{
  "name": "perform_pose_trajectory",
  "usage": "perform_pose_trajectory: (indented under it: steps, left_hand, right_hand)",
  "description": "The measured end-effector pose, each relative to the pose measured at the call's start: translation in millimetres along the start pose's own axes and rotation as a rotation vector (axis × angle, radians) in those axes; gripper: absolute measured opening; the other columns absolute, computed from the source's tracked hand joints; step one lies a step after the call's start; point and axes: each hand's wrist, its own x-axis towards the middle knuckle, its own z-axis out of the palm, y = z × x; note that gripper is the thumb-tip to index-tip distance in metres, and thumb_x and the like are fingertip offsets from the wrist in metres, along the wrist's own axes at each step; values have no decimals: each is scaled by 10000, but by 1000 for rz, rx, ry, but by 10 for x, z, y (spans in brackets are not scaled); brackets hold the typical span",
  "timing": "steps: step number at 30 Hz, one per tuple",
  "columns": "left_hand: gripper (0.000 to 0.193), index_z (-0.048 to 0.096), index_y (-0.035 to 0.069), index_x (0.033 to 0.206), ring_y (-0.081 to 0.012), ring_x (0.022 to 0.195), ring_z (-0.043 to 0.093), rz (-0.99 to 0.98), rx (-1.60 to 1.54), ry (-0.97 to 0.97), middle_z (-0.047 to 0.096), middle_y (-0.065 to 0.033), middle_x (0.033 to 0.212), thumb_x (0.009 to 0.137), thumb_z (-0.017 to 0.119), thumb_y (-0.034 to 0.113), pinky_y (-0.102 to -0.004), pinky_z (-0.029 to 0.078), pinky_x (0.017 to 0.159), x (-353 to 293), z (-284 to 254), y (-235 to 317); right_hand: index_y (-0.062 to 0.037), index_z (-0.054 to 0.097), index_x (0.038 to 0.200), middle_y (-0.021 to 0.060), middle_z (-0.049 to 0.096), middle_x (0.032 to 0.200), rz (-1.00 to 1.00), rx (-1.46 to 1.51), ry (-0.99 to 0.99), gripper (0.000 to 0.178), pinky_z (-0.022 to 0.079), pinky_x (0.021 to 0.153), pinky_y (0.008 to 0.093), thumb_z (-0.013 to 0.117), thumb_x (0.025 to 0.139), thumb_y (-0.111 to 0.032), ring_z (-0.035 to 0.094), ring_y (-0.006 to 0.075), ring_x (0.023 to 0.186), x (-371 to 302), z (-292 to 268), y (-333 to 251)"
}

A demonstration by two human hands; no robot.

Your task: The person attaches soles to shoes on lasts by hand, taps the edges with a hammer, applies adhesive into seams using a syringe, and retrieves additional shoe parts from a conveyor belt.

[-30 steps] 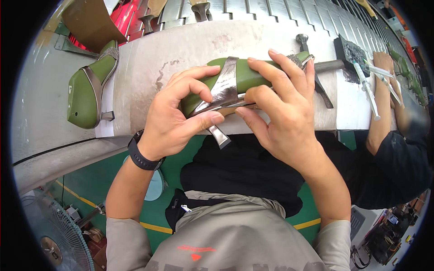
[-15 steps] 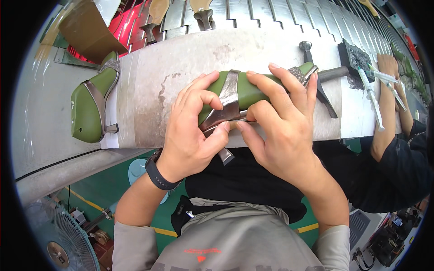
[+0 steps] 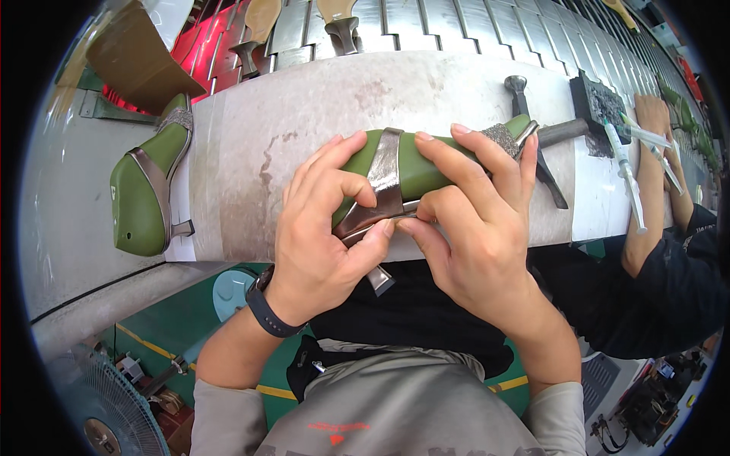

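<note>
A heeled sandal (image 3: pixel 387 171) with metallic bronze straps lies on its side at the bench's near edge, a green shoe last inside it. My left hand (image 3: pixel 319 209) is closed round the toe end, thumb on the sole edge by the wide strap. Around the rear part, my right hand (image 3: pixel 479 216) is closed, with its thumb at the same edge and its fingers over the last. The thumb tips almost meet there. The heel (image 3: pixel 380 280) points toward me, below my left thumb. A glittery ankle strap (image 3: pixel 499 137) shows past my right fingers.
A matching sandal on a green last (image 3: pixel 144 194) lies at the left. A hammer (image 3: pixel 540 156), a dark block (image 3: pixel 601 106) and syringes (image 3: pixel 625 171) lie to the right, near another person's arm (image 3: pixel 649 182). Beyond the bench (image 3: pixel 243 152) runs a slatted metal conveyor (image 3: pixel 426 30) carrying soles with heels.
My thumbs have drawn slightly closer together along the sole edge. The view has shifted a little; the sandal stays held in the same place.
</note>
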Motion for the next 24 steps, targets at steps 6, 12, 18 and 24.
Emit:
perform_pose_trajectory:
  steps: [6,12,18,24]
  left_hand:
    - [336,625,104,1027,-472,1426,536,22,29,45,604,-239,1510,764,834,92,-522,403,1171,20,38,6]
    - [334,620,108,1026,-472,1415,539,64,82,60,601,-237,1508,770,835,95,-529,401,1156,23,71,12]
    - [462,611,49,1220,-443,1465,502,50,62,-120,525,-261,1577,805,814,69,-494,408,1196,170,-177,54]
    - [827,515,23,1538,-422,1476,492,145,-15,-354,471,-260,1619,816,889,178,-451,408,1226,492,-238,-41]
  right_hand:
    - [-80,635,806,117,702,1370,53,-29,-36,233,137,1242,720,860,762,-120,560,357,1379,60,-67,-86]
    - [-85,641,831,121,709,1384,107,-49,-86,259,226,1242,662,885,746,-99,580,371,1362,180,-168,-144]
    - [-77,670,944,146,672,1441,0,-5,-118,318,313,1213,656,905,731,-103,571,398,1386,130,-325,209]
    - [-78,675,952,171,626,1496,-68,2,-138,297,320,1223,648,891,748,-80,539,426,1433,84,-415,262]
